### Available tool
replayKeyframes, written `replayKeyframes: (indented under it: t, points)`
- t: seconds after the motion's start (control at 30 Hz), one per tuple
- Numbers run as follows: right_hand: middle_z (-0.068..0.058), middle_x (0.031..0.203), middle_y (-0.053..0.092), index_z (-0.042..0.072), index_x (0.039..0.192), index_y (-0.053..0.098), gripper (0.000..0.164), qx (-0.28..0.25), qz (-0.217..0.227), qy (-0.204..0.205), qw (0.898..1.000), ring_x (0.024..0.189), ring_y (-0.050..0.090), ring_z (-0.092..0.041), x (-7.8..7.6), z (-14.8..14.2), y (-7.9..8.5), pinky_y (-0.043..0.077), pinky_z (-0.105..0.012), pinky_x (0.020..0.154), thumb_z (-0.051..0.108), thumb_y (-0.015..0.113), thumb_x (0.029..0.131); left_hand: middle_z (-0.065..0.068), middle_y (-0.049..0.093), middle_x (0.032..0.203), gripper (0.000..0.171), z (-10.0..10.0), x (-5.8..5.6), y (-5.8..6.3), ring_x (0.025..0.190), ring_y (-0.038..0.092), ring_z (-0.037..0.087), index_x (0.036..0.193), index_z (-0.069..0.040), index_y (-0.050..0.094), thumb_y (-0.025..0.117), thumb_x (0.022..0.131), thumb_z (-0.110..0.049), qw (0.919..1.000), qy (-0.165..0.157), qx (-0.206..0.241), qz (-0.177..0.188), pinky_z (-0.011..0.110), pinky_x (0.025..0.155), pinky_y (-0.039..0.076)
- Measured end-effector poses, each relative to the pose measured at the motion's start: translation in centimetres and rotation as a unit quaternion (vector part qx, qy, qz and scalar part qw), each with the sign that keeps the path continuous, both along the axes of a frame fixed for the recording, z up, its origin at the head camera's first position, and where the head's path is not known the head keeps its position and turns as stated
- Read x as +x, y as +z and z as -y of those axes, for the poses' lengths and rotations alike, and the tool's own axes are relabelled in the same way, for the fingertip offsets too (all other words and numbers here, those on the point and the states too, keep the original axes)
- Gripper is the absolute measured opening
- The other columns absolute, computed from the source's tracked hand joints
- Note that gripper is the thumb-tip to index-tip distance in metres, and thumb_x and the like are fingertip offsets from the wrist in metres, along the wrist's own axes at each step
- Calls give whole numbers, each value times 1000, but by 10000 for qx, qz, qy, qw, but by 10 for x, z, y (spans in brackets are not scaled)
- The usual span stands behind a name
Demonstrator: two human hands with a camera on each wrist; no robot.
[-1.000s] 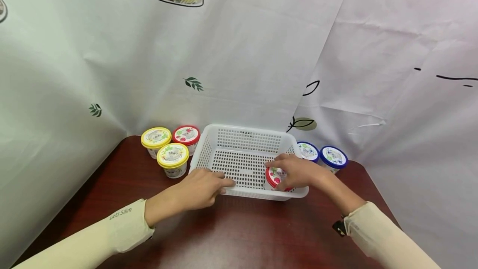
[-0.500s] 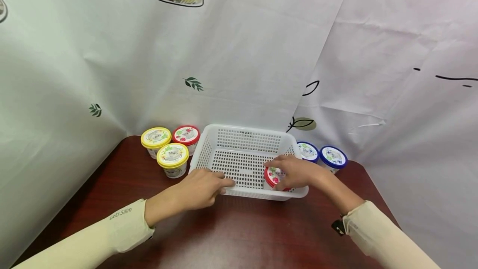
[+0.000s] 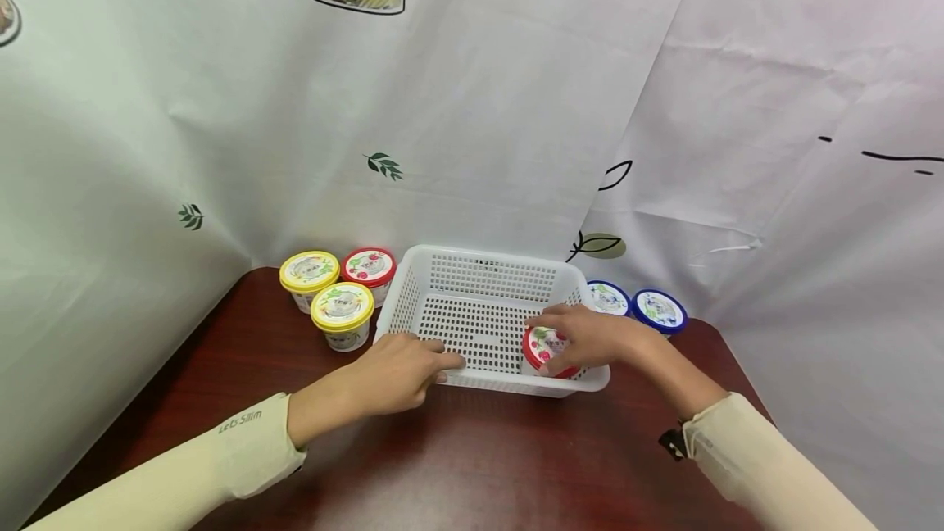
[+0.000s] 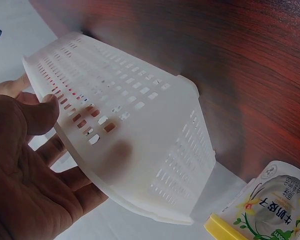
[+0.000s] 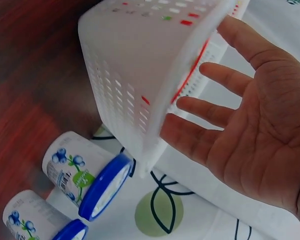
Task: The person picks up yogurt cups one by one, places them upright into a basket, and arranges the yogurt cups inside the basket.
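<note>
A white perforated plastic basket (image 3: 475, 322) stands on the table in the head view. My left hand (image 3: 401, 371) grips its near left rim; in the left wrist view the thumb (image 4: 42, 117) lies on the outer wall while other fingers reach over the rim. Inside the basket's near right corner is a red-lidded tub (image 3: 544, 347). My right hand (image 3: 590, 338) holds it from above, thumb at the near side and fingers across the far side, partly covering the lid. The right wrist view shows fingers (image 5: 190, 137) over the rim, with the tub mostly hidden behind the wall.
Left of the basket stand two yellow-lidded tubs (image 3: 342, 314) and another red-lidded tub (image 3: 369, 267). Two blue-lidded tubs (image 3: 659, 310) are to its right, beside my right forearm. A white printed cloth (image 3: 479, 105) rises behind the dark red table (image 3: 472, 449).
The right hand and the red-lidded tub shift very slightly within the basket's corner. The left hand and the basket stay in place.
</note>
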State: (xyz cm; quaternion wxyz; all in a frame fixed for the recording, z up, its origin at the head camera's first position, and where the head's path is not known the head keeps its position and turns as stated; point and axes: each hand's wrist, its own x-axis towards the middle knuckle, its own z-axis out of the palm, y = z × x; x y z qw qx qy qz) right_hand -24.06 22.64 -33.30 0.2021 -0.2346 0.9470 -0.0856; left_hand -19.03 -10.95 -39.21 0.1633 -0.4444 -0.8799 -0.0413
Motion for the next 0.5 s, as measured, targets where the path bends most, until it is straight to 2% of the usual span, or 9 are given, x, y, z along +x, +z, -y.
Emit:
replayKeyframes:
  t: [0.13, 0.33, 0.5]
  points:
    - [-21, 172, 52, 20, 166, 58, 82, -29, -61, 37, 10000, 154, 52, -44, -3, -6, 8, 50, -66, 121, 44, 90, 94, -3, 66, 80, 27, 0, 1, 1, 58, 57, 21, 116, -29, 78, 82, 94, -14, 10000, -7, 17, -39, 30, 52, 40]
    - [-15, 155, 69, 17, 158, 66, 75, -54, -86, -24, 9999, 136, 65, -33, -8, -17, 17, 54, -59, 117, 46, 90, 93, -3, 65, 79, 27, 0, 2, 1, 56, 55, 21, 116, -29, 78, 82, 94, -14, 10000, -1, 7, -65, 30, 52, 39]
    - [-15, 156, 69, 14, 156, 68, 75, -114, -165, -122, 9997, 142, 63, -36, -12, -27, 23, 51, -62, 121, 42, 93, 91, -3, 65, 79, 27, 0, 2, 0, 57, 57, 21, 116, -29, 79, 82, 94, -14, 10000, 39, -14, -37, 30, 52, 40]
